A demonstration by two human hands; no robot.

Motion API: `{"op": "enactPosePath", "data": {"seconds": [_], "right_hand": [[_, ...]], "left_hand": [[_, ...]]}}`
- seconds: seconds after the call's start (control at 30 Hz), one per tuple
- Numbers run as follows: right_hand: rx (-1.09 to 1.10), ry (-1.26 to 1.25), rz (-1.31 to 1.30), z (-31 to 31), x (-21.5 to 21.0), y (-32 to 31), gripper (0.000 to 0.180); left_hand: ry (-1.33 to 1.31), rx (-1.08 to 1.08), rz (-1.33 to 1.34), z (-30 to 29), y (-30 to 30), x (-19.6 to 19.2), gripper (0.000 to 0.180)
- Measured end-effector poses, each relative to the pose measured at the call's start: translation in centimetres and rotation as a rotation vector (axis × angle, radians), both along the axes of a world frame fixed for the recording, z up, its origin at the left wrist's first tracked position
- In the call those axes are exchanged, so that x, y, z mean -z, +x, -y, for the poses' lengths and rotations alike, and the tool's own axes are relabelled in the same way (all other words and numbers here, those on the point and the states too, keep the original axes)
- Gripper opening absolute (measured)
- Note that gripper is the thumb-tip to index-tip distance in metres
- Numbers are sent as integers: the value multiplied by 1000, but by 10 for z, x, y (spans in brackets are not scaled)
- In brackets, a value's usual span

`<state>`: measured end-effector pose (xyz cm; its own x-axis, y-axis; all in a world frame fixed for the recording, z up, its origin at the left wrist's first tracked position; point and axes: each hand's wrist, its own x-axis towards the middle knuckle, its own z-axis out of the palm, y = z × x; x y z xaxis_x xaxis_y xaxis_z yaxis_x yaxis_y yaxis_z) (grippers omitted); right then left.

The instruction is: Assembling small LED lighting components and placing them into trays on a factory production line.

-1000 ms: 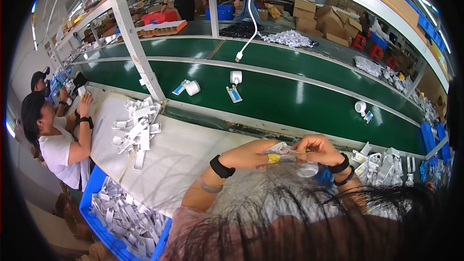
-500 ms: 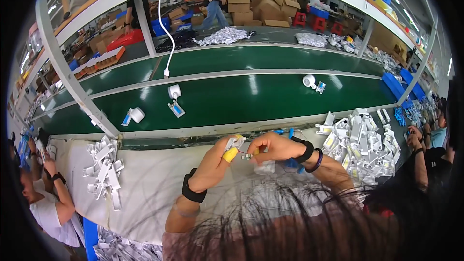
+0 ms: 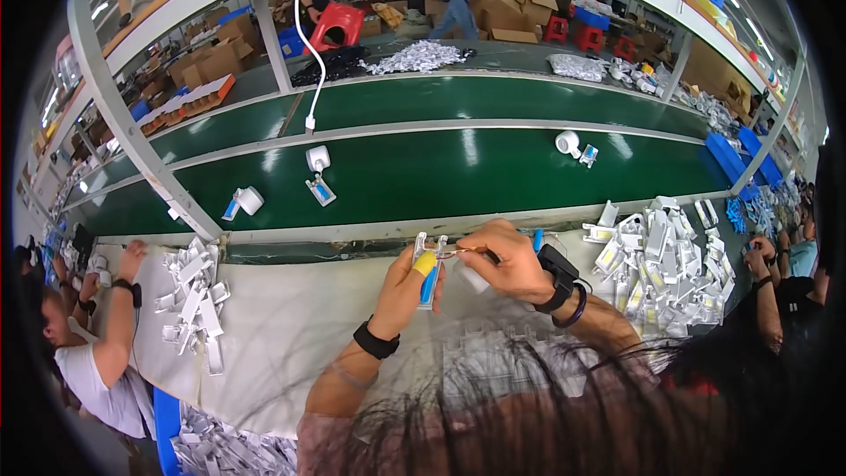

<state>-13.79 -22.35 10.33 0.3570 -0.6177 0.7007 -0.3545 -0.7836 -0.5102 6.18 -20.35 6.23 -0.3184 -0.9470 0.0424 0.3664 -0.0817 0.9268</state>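
Both hands at a blue-and-white casing, just on the near side of the green belt

The green belt [image 3: 405, 169] is the landmark. On its near side, past the pale ledge [image 3: 370, 231] along its edge, the left hand [image 3: 401, 291] has its fingers closed around the casing [image 3: 428, 289], thumb in a yellow cover. The right hand [image 3: 508, 266] pinches thin wires [image 3: 451, 253] beside the casing's belt-side end; its fingertips partly hide them, so where they join cannot be told. A whitish piece [image 3: 476, 279] under the right hand is mostly covered, its shape unclear.

Farther from the belt, strands of hair [image 3: 529, 379] veil the worktop [image 3: 291, 317] and the pale parts lying there. A blue bin [image 3: 167, 427], also away from the belt, is cut off by the lower edge.

By the belt's near edge, a loose heap of white casings [image 3: 192, 291] bounds the worktop on the left and a larger heap [image 3: 665, 264] on the right. Bare cloth stretches between the left heap and the left forearm; the right forearm has less room beside its heap. On the belt, three white units [image 3: 320, 174] sit well apart, with open green surface between.
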Motion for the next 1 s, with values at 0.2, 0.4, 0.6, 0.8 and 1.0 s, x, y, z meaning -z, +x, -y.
{"op": "enactPosePath", "data": {"seconds": [0.2, 0.4, 0.6, 0.8, 1.0], "right_hand": [[-101, -165, -68, 3, 7, 3, 19], [-123, -172, -158, -1, 13, 4, 18], [-89, -104, -114, -2, 14, 9, 17], [-89, -111, -77, 1, 11, 11, 17], [-55, -189, -65, 1, 12, 11, 20]], "left_hand": [[36, -11, -11, -1, -1, 6, 27], [15, -2, -43, -4, -3, 1, 27], [-60, -21, -3, -6, -2, -2, 32], [-102, -54, 3, -5, -4, 1, 40], [29, -26, -228, -4, 2, 2, 36]]}}
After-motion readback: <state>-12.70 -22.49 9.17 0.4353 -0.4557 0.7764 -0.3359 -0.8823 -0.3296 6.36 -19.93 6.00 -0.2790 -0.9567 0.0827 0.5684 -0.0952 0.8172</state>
